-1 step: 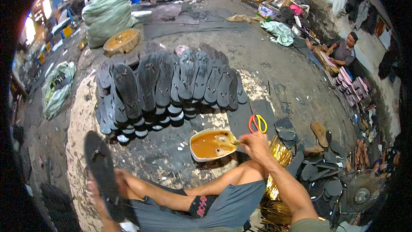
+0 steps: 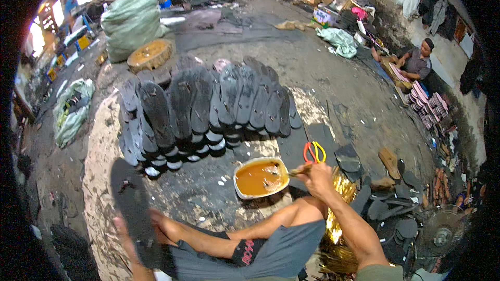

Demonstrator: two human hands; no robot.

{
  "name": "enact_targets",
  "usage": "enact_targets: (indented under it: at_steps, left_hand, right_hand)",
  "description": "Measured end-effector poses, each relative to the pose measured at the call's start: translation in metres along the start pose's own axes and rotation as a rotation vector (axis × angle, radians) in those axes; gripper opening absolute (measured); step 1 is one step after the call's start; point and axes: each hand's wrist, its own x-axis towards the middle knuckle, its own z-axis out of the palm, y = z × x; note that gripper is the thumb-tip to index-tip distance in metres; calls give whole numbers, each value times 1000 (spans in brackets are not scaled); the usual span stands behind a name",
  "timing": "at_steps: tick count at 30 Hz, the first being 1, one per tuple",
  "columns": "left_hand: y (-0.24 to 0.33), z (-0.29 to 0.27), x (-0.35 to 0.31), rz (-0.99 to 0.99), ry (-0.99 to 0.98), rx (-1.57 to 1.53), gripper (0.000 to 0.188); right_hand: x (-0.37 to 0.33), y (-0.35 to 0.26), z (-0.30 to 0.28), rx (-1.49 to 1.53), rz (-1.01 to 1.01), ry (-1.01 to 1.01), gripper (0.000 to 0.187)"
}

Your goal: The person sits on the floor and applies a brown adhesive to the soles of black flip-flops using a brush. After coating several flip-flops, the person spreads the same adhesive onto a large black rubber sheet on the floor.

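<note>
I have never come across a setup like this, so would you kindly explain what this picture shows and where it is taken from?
There is no machine here: a person works with two bare hands, seen from the left of two wide fisheye cameras worn on the head. That is why straight edges bend near the rim and the person's own legs show below. The left hand holds a dark sole. The right hand grips a slim tool, its tip by the edge of a tub of brown liquid. On the ground ahead, many dark soles lean in overlapping rows. Red-and-yellow-handled scissors lie beyond the right hand. Another person sits at far right.
</note>
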Motion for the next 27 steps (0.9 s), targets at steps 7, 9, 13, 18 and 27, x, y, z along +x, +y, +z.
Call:
enact_targets:
  at_steps: [7, 9, 13, 18, 27]
  left_hand:
    - [-66, 123, -8, -465, -273, -293, 56]
    - [-73, 146, -17, -478, -319, -343, 51]
    - [-70, 161, -20, -491, -381, -557, 48]
    - [-73, 150, -27, -510, -590, -344, 62]
    - [-72, 129, -39, -438, -457, -447, 57]
  right_hand:
    - [-8, -97, -32, 1517, -34, 386, 21]
    - [-9, -143, -23, 1325, -199, 313, 20]
    - [-29, -193, -12, 1081, -469, 444, 26]
    - [-25, -177, -45, 1213, -234, 321, 34]
    - [-9, -167, -66, 1217, -71, 255, 36]
